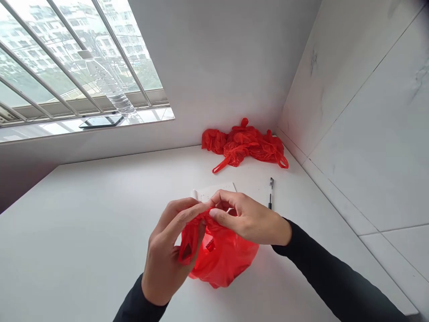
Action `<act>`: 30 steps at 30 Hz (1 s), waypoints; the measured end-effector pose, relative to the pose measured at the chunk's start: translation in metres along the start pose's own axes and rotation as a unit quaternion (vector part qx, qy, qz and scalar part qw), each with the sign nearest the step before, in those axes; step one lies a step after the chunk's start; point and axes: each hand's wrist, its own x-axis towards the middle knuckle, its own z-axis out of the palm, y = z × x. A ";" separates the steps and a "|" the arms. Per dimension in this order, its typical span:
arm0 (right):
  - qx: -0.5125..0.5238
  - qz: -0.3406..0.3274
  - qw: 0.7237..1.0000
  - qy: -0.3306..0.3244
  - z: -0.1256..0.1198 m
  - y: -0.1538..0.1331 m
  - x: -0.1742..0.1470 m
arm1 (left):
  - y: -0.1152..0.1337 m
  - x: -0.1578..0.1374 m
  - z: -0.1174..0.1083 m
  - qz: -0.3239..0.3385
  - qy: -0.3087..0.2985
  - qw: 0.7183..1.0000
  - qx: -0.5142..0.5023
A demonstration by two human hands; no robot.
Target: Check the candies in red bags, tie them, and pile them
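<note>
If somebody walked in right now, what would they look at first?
Probably the bright red plastic bag in the middle, its top gathered between the person's left hand and right hand. Next might be the heap of crumpled red bags at the back of the white table, then the clear bottle on the windowsill at the upper left.

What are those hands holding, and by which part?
A red plastic bag, held at its bunched top by the left hand and the right hand.

Wht tbl [100, 214], barred wndw [63, 67], tiled wall [362, 134]
</note>
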 end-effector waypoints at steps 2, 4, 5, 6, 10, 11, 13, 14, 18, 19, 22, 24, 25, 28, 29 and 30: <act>-0.006 -0.013 0.999 0.032 -0.001 0.000 0.001 | -0.002 -0.001 0.000 -0.011 -0.021 1.000 0.003; -0.010 -0.017 0.999 0.051 -0.003 -0.001 0.001 | -0.003 -0.003 0.002 -0.025 -0.033 0.999 0.000; -0.013 -0.018 0.998 0.058 -0.004 -0.001 0.001 | -0.004 -0.004 0.002 -0.031 -0.036 0.999 -0.003; -0.018 -0.022 0.997 0.065 -0.006 -0.002 0.000 | -0.005 -0.005 0.003 -0.035 -0.035 0.999 -0.005; -0.059 -0.047 0.992 0.097 -0.019 -0.009 -0.005 | -0.005 -0.005 -0.001 -0.021 -0.018 0.999 0.026; -0.067 -0.051 0.991 0.104 -0.025 -0.009 -0.005 | -0.005 -0.005 -0.003 -0.010 -0.016 0.999 0.045; -0.079 -0.048 0.989 0.113 -0.038 -0.006 -0.005 | -0.006 -0.004 -0.008 0.019 -0.015 0.996 0.090; -0.086 -0.046 0.988 0.121 -0.046 -0.002 -0.003 | -0.007 -0.003 -0.010 0.033 -0.015 0.993 0.112; -0.089 -0.026 0.972 0.214 -0.081 0.033 0.009 | -0.014 -0.006 -0.013 0.059 -0.025 0.980 0.191; -0.082 -0.017 0.965 0.247 -0.089 0.044 0.013 | -0.016 -0.007 -0.012 0.057 -0.034 0.976 0.207; -0.070 -0.001 0.950 0.306 -0.105 0.066 0.020 | -0.020 -0.008 -0.007 0.035 -0.062 0.972 0.225; -0.072 -0.002 0.941 0.330 -0.109 0.070 0.021 | -0.021 -0.007 -0.004 -0.012 -0.069 0.979 0.192; -0.072 -0.006 0.938 0.339 -0.109 0.068 0.020 | -0.020 -0.006 -0.002 -0.045 -0.073 0.984 0.159; -0.027 -0.026 0.944 0.329 -0.103 0.050 0.014 | -0.016 -0.003 0.003 -0.111 -0.087 0.988 0.055; 0.002 -0.029 0.950 0.311 -0.098 0.041 0.011 | -0.013 -0.003 0.006 -0.115 -0.093 0.988 0.038; 0.032 -0.030 0.955 0.293 -0.092 0.033 0.006 | -0.009 -0.003 0.010 -0.114 -0.097 0.988 0.036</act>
